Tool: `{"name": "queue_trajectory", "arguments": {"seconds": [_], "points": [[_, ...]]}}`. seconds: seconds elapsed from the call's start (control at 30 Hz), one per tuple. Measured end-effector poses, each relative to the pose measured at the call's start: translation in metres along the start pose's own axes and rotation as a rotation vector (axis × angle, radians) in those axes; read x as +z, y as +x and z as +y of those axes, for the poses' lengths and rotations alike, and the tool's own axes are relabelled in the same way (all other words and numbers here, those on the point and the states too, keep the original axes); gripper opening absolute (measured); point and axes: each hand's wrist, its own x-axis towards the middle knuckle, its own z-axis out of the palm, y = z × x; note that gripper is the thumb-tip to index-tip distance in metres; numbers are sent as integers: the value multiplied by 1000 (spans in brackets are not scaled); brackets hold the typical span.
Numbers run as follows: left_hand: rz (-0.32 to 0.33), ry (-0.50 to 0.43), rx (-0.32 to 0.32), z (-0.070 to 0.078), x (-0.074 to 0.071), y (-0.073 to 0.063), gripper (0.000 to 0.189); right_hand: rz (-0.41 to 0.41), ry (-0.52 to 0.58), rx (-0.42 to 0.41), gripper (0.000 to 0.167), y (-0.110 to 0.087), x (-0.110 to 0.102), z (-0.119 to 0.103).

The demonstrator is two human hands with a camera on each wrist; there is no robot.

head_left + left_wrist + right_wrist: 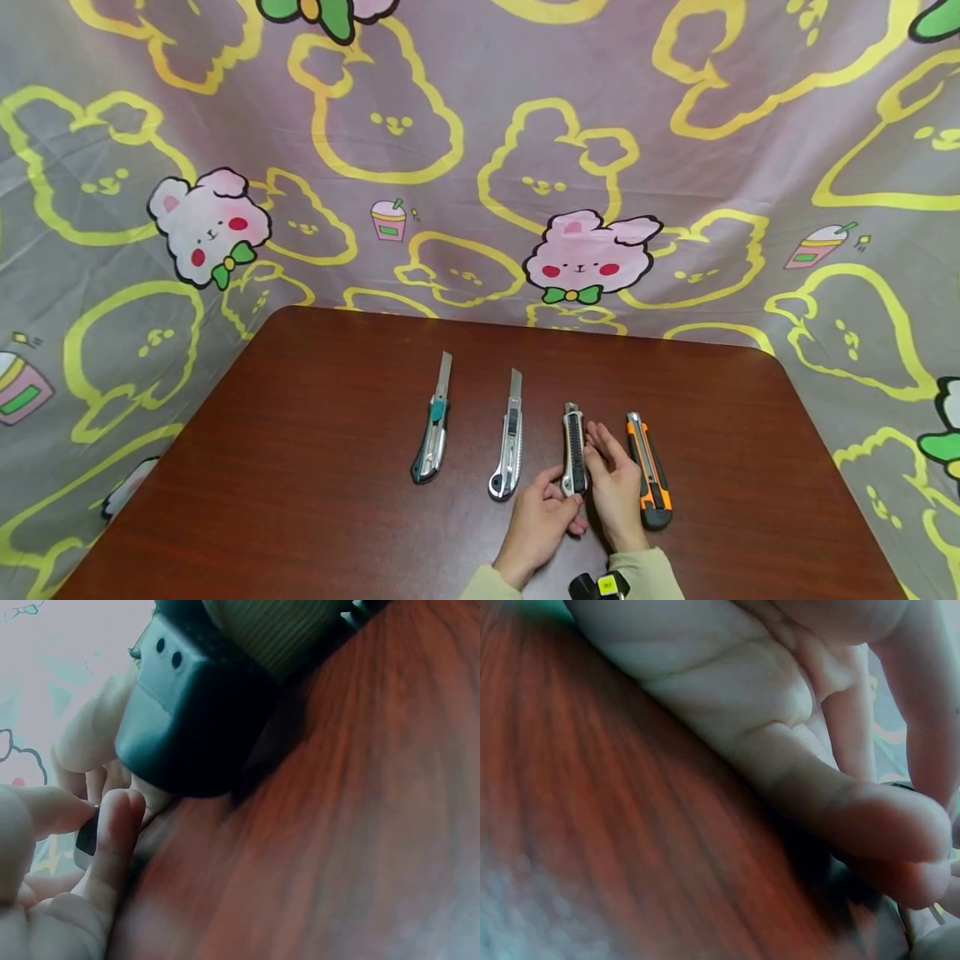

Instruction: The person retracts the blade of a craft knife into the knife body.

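Note:
A silver utility knife with a black slider strip (pixel 573 446) is upright in the head view, tip away from me. My left hand (pixel 542 515) pinches its lower end between thumb and fingers; the left wrist view shows a dark bit of the knife (pixel 88 838) between them. Right beside the knife is my right hand (pixel 617 492), its fingers fairly straight and fingertips close to the knife's right side. To the right of that hand lies an orange and black utility knife (pixel 651 475). The right wrist view shows mostly its palm and fingers (pixel 780 712).
Further left on the brown table (pixel 300 467) lie a silver utility knife (pixel 510 442) and a teal and silver one (pixel 432 433), both with long blades out. A patterned cloth (pixel 465 200) hangs round the back and sides. A black wrist camera (pixel 597 587) sits at the right sleeve.

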Motion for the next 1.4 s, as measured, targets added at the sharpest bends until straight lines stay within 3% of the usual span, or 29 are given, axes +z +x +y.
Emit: {"name": "queue_trajectory", "arguments": {"seconds": [0.5, 0.97, 1.17, 1.3, 1.4], "points": [[-19, 46, -22, 3, 1, 1, 57, 4, -10, 15, 45, 1, 0, -2], [-7, -26, -64, 2, 3, -2, 52, 25, 58, 8, 42, 2, -1, -3], [-24, -66, -83, 1, 0, -4, 48, 33, 33, 16, 39, 0, 0, -2], [-65, -61, -39, 7, -2, -6, 44, 59, 15, 0, 31, 1, 1, -1], [-75, -11, 88, 15, -9, -8, 36, 81, 31, -18, 27, 1, 2, 0]]}}
